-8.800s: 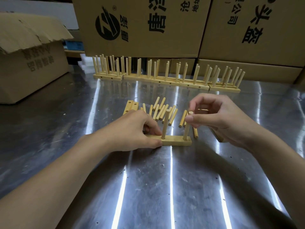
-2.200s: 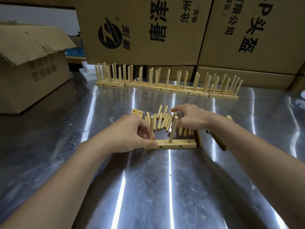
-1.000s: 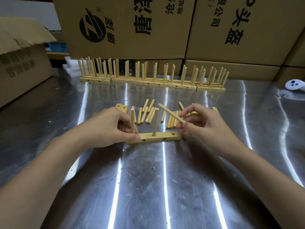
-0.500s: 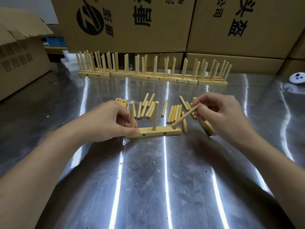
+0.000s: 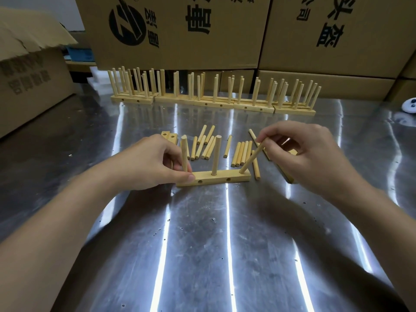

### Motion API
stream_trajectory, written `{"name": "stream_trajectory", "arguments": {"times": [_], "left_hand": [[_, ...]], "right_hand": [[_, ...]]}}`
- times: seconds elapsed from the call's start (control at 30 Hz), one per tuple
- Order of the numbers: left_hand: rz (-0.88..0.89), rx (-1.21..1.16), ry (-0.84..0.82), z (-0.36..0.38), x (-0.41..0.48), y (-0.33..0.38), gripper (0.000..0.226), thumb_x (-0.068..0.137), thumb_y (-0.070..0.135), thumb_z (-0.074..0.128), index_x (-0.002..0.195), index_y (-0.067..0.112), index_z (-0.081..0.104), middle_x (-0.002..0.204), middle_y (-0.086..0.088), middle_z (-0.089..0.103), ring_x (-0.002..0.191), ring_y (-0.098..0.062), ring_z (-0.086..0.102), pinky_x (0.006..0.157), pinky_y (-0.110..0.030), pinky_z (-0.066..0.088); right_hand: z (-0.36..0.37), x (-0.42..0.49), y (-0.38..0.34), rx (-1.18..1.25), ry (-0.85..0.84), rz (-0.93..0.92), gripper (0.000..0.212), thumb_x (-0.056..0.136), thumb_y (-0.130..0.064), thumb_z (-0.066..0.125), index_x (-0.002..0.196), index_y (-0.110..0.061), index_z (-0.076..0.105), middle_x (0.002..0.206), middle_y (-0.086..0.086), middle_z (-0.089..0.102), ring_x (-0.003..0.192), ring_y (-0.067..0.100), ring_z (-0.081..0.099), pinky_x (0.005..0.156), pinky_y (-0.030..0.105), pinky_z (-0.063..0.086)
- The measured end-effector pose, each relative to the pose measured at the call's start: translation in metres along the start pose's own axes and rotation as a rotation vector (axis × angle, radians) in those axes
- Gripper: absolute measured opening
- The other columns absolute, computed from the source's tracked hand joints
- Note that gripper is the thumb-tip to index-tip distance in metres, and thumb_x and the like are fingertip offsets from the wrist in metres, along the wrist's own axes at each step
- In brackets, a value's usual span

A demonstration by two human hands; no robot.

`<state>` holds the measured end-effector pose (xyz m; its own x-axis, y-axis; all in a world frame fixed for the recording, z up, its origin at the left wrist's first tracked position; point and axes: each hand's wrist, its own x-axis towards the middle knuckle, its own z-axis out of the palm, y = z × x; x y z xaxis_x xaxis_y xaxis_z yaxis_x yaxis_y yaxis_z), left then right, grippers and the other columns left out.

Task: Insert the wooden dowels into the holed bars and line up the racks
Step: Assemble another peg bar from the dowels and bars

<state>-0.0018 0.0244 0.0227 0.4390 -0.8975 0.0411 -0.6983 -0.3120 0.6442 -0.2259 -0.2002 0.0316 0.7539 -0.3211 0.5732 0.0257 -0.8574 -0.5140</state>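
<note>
A holed wooden bar (image 5: 221, 176) lies flat on the metal table in front of me. Two dowels stand upright in it, one at the left end (image 5: 185, 154) and one in the middle (image 5: 216, 155). My left hand (image 5: 148, 164) grips the bar's left end, thumb on its front face. My right hand (image 5: 308, 152) pinches a third dowel (image 5: 251, 158), tilted, with its lower tip at the bar's right end hole. Several loose dowels (image 5: 242, 153) lie behind the bar. A row of finished racks (image 5: 213, 102) stands along the back.
Two spare holed bars (image 5: 169, 137) lie behind my left hand, another bar (image 5: 289, 176) under my right hand. Large cardboard boxes (image 5: 175, 30) wall off the back, and an open box (image 5: 29, 70) stands at the left. A white round object (image 5: 409, 105) sits far right.
My right hand picked a dowel from the loose pile, swung it round and brought its lower tip down to the bar's right end. My left hand kept holding the bar.
</note>
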Motion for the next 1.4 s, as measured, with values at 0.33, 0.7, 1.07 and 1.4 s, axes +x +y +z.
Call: {"name": "stream_trajectory", "arguments": {"times": [0.33,0.7,1.07,1.4], "left_hand": [[0.020,-0.002,0.007,0.000,0.001,-0.001,0.013,0.079,0.050,0.089,0.084,0.040,0.083,0.080,0.008,0.073,0.075,-0.011,0.065,0.074,-0.037,0.053],[0.043,0.041,0.001,0.002,0.005,-0.008,0.016,0.080,0.051,0.088,0.083,0.036,0.082,0.075,0.016,0.071,0.066,0.002,0.060,0.061,-0.018,0.043],[0.073,0.043,0.026,0.004,0.007,-0.012,0.017,0.079,0.049,0.090,0.081,0.035,0.082,0.074,0.017,0.070,0.066,0.001,0.061,0.056,-0.012,0.043],[0.042,0.080,0.019,0.008,0.002,-0.008,0.024,0.071,0.053,0.093,0.086,0.043,0.078,0.081,0.024,0.072,0.075,0.003,0.065,0.059,-0.015,0.045]], "right_hand": [[0.048,0.018,-0.018,0.818,-0.103,0.431,0.024,0.097,-0.026,0.045,0.077,-0.014,0.052,0.068,0.000,0.050,0.073,0.020,0.062,0.084,0.040,0.051],[0.066,0.029,-0.020,0.671,-0.116,0.401,0.055,0.084,0.017,0.051,0.069,-0.023,0.017,0.067,0.006,0.018,0.049,0.011,0.027,0.050,0.030,0.021],[0.069,0.024,-0.020,0.606,-0.077,0.352,0.051,0.084,0.011,0.055,0.070,-0.022,0.019,0.072,0.014,0.017,0.059,0.019,0.020,0.053,0.033,0.024],[0.070,0.020,-0.030,0.560,-0.037,0.426,0.039,0.087,0.012,0.056,0.071,-0.006,0.025,0.071,0.024,0.026,0.064,0.029,0.024,0.061,0.043,0.028]]}}
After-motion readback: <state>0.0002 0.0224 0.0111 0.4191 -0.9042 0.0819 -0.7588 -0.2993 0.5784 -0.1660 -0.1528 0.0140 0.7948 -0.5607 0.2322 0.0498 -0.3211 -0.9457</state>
